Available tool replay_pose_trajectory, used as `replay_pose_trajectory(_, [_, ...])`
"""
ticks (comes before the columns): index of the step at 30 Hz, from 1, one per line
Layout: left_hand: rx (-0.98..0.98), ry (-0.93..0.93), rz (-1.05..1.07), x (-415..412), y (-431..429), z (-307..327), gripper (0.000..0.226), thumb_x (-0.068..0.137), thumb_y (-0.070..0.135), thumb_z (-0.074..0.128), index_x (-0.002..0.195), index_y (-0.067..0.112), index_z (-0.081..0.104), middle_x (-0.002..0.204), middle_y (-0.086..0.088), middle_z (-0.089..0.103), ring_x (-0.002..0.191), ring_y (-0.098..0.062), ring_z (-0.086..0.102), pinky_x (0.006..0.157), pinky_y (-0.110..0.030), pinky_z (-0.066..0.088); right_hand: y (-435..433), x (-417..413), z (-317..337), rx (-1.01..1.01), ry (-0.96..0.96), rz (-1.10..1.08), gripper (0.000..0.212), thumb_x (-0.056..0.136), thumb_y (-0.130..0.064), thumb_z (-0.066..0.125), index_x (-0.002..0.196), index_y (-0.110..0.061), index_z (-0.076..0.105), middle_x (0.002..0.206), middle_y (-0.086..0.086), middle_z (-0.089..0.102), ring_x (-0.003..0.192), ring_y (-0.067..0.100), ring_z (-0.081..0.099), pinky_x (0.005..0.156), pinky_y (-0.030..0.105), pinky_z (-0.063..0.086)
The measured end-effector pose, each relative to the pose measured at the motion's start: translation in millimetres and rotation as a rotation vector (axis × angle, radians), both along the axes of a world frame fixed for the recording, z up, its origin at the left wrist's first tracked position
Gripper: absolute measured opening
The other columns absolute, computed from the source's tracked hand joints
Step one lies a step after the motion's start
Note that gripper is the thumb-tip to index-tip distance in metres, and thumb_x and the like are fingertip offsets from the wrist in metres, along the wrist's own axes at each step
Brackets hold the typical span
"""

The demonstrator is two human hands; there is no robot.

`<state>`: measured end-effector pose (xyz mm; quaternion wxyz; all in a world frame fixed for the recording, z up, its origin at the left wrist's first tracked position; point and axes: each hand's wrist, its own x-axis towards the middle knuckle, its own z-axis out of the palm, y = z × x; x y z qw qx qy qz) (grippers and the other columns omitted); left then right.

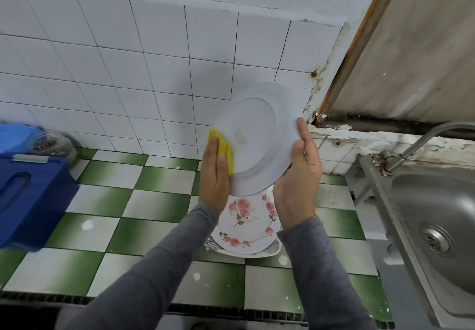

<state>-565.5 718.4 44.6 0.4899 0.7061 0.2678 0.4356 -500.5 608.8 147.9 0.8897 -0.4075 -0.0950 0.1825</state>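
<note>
- We see a white plate held up in the air in front of the tiled wall. It is tilted, with its underside and foot ring turned toward us.
- The right hand clamps the plate's right rim. The thumb lies along the near side and the fingers are hidden behind the plate.
- The left hand is at the plate's left rim, its back toward us and its fingers fairly straight. It holds a yellow cloth pinched between thumb and fingers, and the cloth touches the rim.
- The two hands are apart, one on each side of the plate.
- Directly below the raised plate, we find a stack of rose-patterned plates lying flat on the green and white checked counter. A plate with a leaf pattern peeks out at the bottom of the stack.
- To the right we see a steel sink with its tap at the back edge, well apart from the stack.
- At the far left stands a blue container, with a glass jar just behind it.
</note>
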Motion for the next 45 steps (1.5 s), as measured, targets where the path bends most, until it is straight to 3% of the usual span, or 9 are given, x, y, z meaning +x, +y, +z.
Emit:
replay_pose_trajectory(5, [0.378, 0.073, -0.116, 2, -19, 4, 0.058, 0.107, 0.042, 0.023, 0.153, 0.007, 0.032, 0.161, -0.004, 0.028, 0.15, -0.025, 0.024, 0.124, -0.039, 0.018, 6, 0, -5, 0.025, 0.072, 0.046, 0.038, 0.108, -0.005, 0.035, 0.139, -0.013, 0.055, 0.107, -0.016, 0.075, 0.103, 0.006, 0.07, 0.081, 0.024, 0.058])
replay_pose_trajectory(8, [0.385, 0.067, -0.139, 10, -25, 16, 0.054, 0.106, 0.036, 0.029, 0.153, 0.008, 0.032, 0.161, 0.0, 0.026, 0.151, -0.024, 0.023, 0.124, -0.041, 0.02, 8, 0, -11, -0.118, 0.03, 0.133, 0.04, 0.107, -0.008, 0.037, 0.128, -0.025, 0.066, 0.133, 0.0, 0.066, 0.122, 0.02, 0.063, 0.103, 0.042, 0.052])
replay_pose_trajectory(12, [0.383, 0.08, -0.169, 17, -17, 28, 0.053, 0.104, 0.032, 0.032, 0.153, 0.01, 0.03, 0.161, 0.002, 0.021, 0.152, -0.024, 0.017, 0.125, -0.036, 0.014, 3, 3, -11, -0.252, -0.045, 0.241, 0.041, 0.107, -0.008, 0.04, 0.119, -0.031, 0.072, 0.138, 0.005, 0.062, 0.125, 0.021, 0.061, 0.109, 0.044, 0.047])
replay_pose_trajectory(18, [0.275, 0.111, -0.159, 17, 12, 37, 0.049, 0.103, 0.039, 0.033, 0.149, 0.025, 0.039, 0.158, 0.005, 0.034, 0.149, -0.014, 0.025, 0.124, -0.038, 0.019, -3, 6, -7, -0.347, -0.077, 0.322, 0.035, 0.106, -0.005, 0.042, 0.121, -0.024, 0.068, 0.134, 0.004, 0.065, 0.123, 0.018, 0.062, 0.105, 0.038, 0.051])
replay_pose_trajectory(26, [-0.052, 0.184, -0.08, -6, 34, 4, 0.055, 0.1, 0.044, 0.035, 0.151, 0.026, 0.036, 0.152, 0.017, 0.034, 0.141, -0.001, 0.032, 0.122, -0.039, 0.024, -11, 10, -1, -0.121, 0.116, 0.153, 0.034, 0.106, -0.007, 0.041, 0.131, -0.014, 0.063, 0.127, 0.002, 0.069, 0.113, 0.018, 0.068, 0.094, 0.032, 0.057])
replay_pose_trajectory(33, [0.455, 0.236, -0.275, -14, 13, -8, 0.081, 0.091, 0.063, 0.054, 0.157, 0.034, 0.017, 0.164, 0.002, 0.021, 0.15, -0.021, 0.023, 0.121, -0.046, 0.024, 5, 26, -17, -0.114, 0.301, -0.041, 0.038, 0.108, -0.009, 0.038, 0.136, -0.02, 0.061, 0.134, 0.004, 0.065, 0.124, 0.022, 0.062, 0.108, 0.045, 0.048])
replay_pose_trajectory(37, [0.733, 0.235, -0.326, -14, 16, -1, 0.074, 0.087, 0.023, 0.067, 0.152, 0.027, 0.032, 0.16, -0.007, 0.031, 0.143, -0.026, 0.035, 0.114, -0.053, 0.034, 9, 44, -14, -0.17, 0.397, -0.031, 0.04, 0.107, -0.005, 0.036, 0.141, -0.017, 0.055, 0.135, 0.009, 0.061, 0.118, 0.025, 0.063, 0.103, 0.047, 0.05])
replay_pose_trajectory(40, [0.806, 0.216, -0.342, -15, 11, 7, 0.072, 0.084, 0.0, 0.066, 0.147, 0.026, 0.04, 0.154, -0.009, 0.04, 0.135, -0.023, 0.041, 0.109, -0.038, 0.037, 9, 55, -13, -0.182, 0.392, 0.014, 0.042, 0.106, 0.0, 0.037, 0.145, -0.01, 0.049, 0.139, 0.011, 0.058, 0.117, 0.025, 0.062, 0.099, 0.042, 0.052])
replay_pose_trajectory(45, [0.65, 0.175, -0.289, -15, 16, 14, 0.08, 0.085, -0.012, 0.063, 0.143, 0.04, 0.044, 0.15, 0.006, 0.047, 0.12, -0.018, 0.058, 0.092, -0.03, 0.054, -4, 60, -24, -0.379, 0.081, 0.176, 0.043, 0.105, -0.02, 0.05, 0.148, -0.025, 0.046, 0.114, -0.002, 0.066, 0.106, 0.016, 0.062, 0.1, 0.04, 0.051])
